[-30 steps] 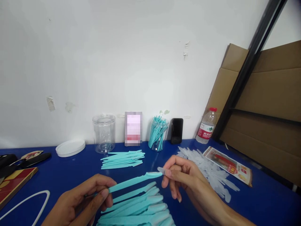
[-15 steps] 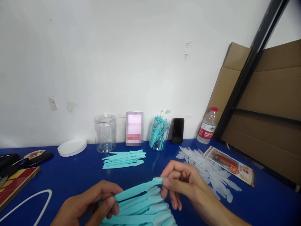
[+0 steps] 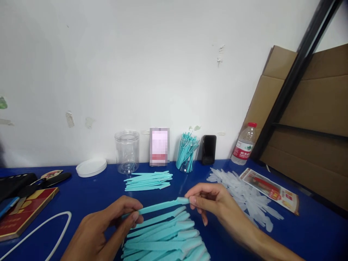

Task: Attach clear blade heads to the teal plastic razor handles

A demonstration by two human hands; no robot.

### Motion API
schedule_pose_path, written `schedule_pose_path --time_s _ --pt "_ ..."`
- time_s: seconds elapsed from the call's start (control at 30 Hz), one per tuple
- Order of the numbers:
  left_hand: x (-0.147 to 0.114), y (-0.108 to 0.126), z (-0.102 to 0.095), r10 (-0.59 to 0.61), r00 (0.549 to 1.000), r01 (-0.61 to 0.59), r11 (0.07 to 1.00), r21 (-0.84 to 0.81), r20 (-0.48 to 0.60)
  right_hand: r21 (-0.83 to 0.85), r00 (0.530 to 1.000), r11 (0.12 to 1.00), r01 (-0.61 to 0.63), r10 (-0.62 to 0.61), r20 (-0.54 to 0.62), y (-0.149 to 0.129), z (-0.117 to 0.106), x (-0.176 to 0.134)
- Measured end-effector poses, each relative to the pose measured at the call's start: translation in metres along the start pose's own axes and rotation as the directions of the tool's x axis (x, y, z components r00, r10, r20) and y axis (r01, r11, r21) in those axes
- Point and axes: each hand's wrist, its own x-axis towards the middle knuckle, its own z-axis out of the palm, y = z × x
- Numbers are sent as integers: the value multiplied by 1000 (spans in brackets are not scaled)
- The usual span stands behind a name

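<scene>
A turquoise eyebrow razor (image 3: pixel 160 206) is stretched between my two hands. My left hand (image 3: pixel 114 226) pinches its handle end between thumb and fingers. At the other end, my right hand (image 3: pixel 210 199) pinches the tip, where a whitish cover seems to sit over the blade. Below lies a pile of similar razors (image 3: pixel 168 239), most with their pale covered ends to the right. Farther back, a smaller bundle of turquoise razors (image 3: pixel 148 181) rests flat. Right of my right hand spreads a heap of translucent blade covers (image 3: pixel 244 195).
Against the wall stand a clear jar (image 3: pixel 127 154), a jar of turquoise razors (image 3: pixel 187 152), a black phone-like object (image 3: pixel 208 149) and a water bottle (image 3: pixel 244 145). A white lid (image 3: pixel 91 168) lies left, near a white cable (image 3: pixel 69 221). A printed packet (image 3: pixel 272 190) lies right.
The razor between my hands has risen slightly clear of the pile, and more of the pile shows beneath it. The whole view has shifted a little to the left.
</scene>
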Motion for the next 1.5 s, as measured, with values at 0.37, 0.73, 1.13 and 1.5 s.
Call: schedule_pose_path --time_s 0.37,0.73,1.13,1.5 --pt "23 -13 3 69 998 -69 991 113 1 -419 983 897 144 -179 -47 17 4 24" --pt "25 -19 10 76 994 -88 980 177 76 -442 989 893 78 -124 -76 35 -3 33" --pt "23 -25 11 76 986 -113 957 266 145 -554 992 825 110 -127 6 36 -6 32" --pt "22 -23 12 70 982 -123 940 317 173 -500 991 856 135 -124 55 35 -4 30"
